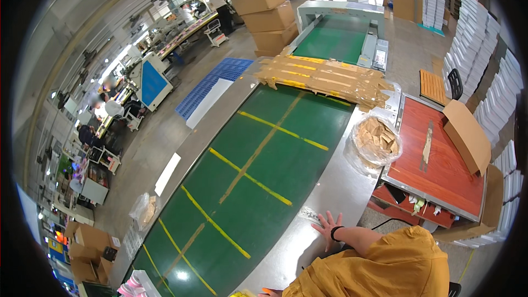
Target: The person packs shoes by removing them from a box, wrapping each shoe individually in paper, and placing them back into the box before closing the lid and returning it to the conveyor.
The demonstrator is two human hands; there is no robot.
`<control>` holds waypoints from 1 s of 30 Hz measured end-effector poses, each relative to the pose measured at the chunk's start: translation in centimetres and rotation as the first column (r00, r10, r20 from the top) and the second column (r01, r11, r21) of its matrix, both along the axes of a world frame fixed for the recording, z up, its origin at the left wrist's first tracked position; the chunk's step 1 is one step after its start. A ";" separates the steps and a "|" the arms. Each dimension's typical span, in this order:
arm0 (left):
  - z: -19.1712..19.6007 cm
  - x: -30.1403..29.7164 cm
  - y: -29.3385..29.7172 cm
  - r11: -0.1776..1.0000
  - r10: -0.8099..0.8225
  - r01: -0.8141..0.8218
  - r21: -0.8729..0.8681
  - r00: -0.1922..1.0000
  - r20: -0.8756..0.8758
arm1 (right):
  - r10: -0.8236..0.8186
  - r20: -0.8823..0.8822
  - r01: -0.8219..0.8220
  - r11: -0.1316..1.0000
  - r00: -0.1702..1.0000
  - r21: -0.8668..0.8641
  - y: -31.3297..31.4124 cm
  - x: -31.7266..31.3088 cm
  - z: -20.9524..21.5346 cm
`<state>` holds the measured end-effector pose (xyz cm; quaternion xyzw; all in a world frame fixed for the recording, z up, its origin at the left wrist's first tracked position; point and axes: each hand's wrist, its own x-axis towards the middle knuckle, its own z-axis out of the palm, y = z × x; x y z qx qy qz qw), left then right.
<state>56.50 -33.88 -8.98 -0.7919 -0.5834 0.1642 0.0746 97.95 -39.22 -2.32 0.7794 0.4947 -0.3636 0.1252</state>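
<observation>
Right hand [329, 230] is spreading fingers wide on steel rim [333, 190].
Green conveyor belt [280, 165] is stretching lower-left to upper-right; left hand's [270, 293] fingers unclear.

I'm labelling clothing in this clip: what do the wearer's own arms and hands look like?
The right hand is ungloved, with a dark band around the wrist. A loose mustard-yellow sleeve leaves that forearm partly bare. The left hand barely shows at the lower edge, too cut off to describe.

Two belt sections [308, 170], three stacked cartons [269, 20], one red tabletop [451, 159] — one wristband [333, 234]
</observation>
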 end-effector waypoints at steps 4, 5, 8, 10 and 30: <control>-0.6 -0.3 0.1 0.998 -0.040 0.039 0.047 0.999 0.004 | 0.006 -0.018 -0.007 1.000 1.000 -0.022 0.3 0.2 0.5; -0.8 -0.3 0.1 0.997 -0.047 0.047 0.060 0.999 0.006 | 0.007 -0.023 -0.007 1.000 1.000 -0.018 0.4 0.2 0.6; -1.2 -0.4 -0.1 0.993 -0.065 0.063 0.098 0.998 0.012 | 0.008 -0.025 -0.008 1.000 1.000 -0.016 0.2 0.3 1.1; -1.5 -0.5 -0.1 0.990 -0.072 0.069 0.126 0.997 0.016 | 0.012 -0.024 -0.012 1.000 1.000 -0.015 0.3 0.3 1.3; -3.4 -1.2 -1.8 0.910 -0.099 0.070 0.410 0.994 0.051 | 0.035 -0.039 -0.036 0.999 0.999 -0.027 0.5 0.5 1.2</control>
